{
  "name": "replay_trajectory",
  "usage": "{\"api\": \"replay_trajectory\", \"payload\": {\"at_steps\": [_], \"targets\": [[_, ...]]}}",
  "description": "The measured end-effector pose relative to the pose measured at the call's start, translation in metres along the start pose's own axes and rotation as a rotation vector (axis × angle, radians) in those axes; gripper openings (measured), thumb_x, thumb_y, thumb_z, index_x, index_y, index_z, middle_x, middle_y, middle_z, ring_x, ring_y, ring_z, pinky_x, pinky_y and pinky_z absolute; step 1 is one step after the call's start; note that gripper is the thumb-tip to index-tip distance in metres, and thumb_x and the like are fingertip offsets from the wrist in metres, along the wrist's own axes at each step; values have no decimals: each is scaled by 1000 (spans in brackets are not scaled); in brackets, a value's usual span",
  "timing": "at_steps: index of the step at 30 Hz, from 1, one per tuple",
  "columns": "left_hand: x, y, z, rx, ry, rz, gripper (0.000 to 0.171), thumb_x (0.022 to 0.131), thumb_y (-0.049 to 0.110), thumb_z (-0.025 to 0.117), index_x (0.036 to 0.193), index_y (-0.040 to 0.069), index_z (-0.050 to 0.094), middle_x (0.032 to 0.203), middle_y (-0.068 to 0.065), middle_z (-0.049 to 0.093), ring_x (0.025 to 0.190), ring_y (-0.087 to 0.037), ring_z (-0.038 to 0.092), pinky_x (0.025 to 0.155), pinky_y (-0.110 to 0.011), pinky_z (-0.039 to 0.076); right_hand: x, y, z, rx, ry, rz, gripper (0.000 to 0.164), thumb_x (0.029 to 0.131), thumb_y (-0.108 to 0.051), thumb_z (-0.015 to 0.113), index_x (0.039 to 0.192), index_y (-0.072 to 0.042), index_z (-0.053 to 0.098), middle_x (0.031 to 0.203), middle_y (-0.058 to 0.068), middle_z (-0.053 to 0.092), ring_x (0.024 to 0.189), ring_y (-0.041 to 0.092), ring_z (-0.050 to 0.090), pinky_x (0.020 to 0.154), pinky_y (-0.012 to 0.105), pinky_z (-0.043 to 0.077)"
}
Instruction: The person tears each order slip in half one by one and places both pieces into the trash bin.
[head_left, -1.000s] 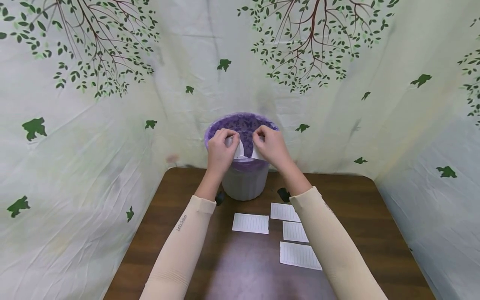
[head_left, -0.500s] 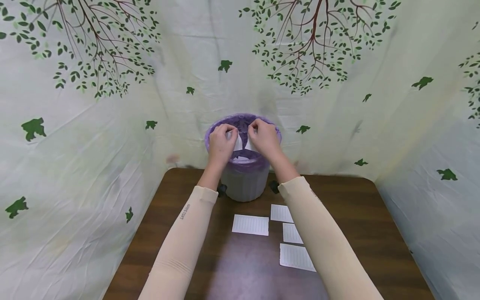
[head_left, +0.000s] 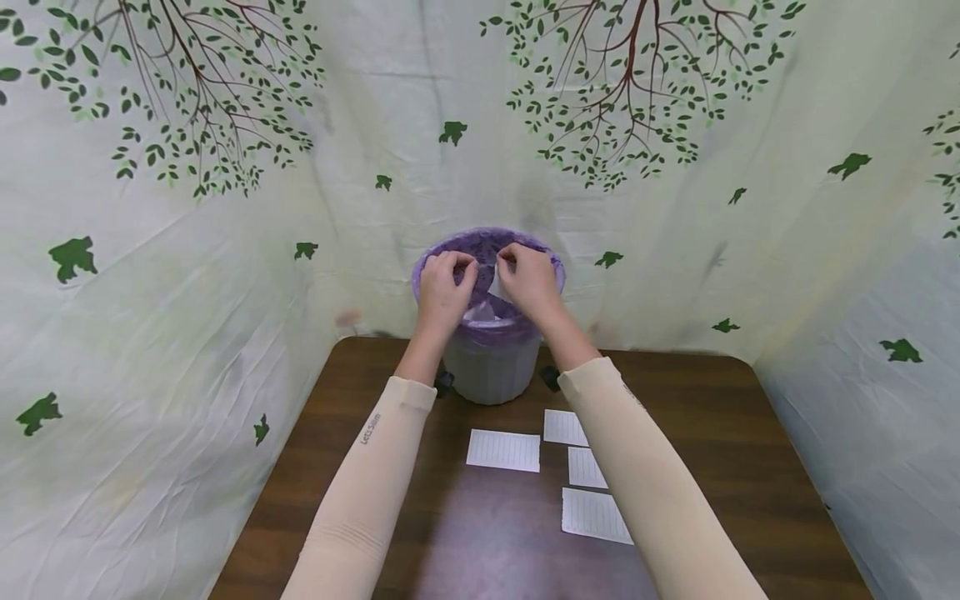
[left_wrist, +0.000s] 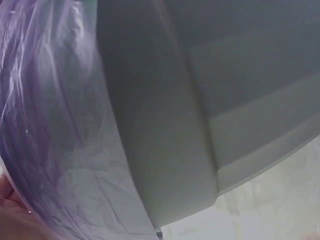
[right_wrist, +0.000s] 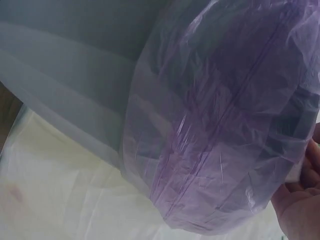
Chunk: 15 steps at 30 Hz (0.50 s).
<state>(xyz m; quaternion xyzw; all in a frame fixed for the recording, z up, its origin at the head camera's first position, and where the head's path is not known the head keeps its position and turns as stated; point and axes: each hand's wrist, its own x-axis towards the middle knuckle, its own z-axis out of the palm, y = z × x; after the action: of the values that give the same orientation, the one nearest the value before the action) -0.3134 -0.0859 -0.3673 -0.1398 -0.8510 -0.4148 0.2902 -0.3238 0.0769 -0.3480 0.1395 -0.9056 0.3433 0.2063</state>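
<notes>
Both hands are over the mouth of a grey bin lined with a purple plastic bag. My right hand pinches a white piece of paper, which hangs down inside the rim. At the left side of the opening, my left hand has curled fingers with thumb and fingertips close together, and no paper shows in them. Below the hands, white paper lies inside the bag. Folded over the rim, the purple bag partly hides the left hand in the left wrist view.
Several lined paper slips lie on the brown wooden table: one slip left of centre, others, such as the nearest slip, partly under the right sleeve. Behind the bin hangs a leaf-printed cloth.
Both hands, each with a paper piece, moved slightly farther over the bin. The left piece has since left the fingers, and more white paper shows inside the bag. The right hand keeps its piece.
</notes>
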Motion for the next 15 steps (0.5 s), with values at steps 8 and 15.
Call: {"api": "replay_trajectory", "payload": {"at_steps": [8,15], "targets": [[-6,3,-3,-11,0,24,17,104,18,68,106,3,75,102,-15,74,96,-32,61,89,-45,51,-6,1,-5,-7,-18,-28,23,107,-15,62,118,-2,77,109,14,80,94,28,76,86,41,61],[-22,11,-12,-51,16,78,15,104,16,69,107,2,74,102,-15,73,96,-33,63,89,-45,51,-24,1,-9,31,-4,-56,23,107,-16,62,118,-3,76,109,14,80,93,28,75,84,42,61]]}}
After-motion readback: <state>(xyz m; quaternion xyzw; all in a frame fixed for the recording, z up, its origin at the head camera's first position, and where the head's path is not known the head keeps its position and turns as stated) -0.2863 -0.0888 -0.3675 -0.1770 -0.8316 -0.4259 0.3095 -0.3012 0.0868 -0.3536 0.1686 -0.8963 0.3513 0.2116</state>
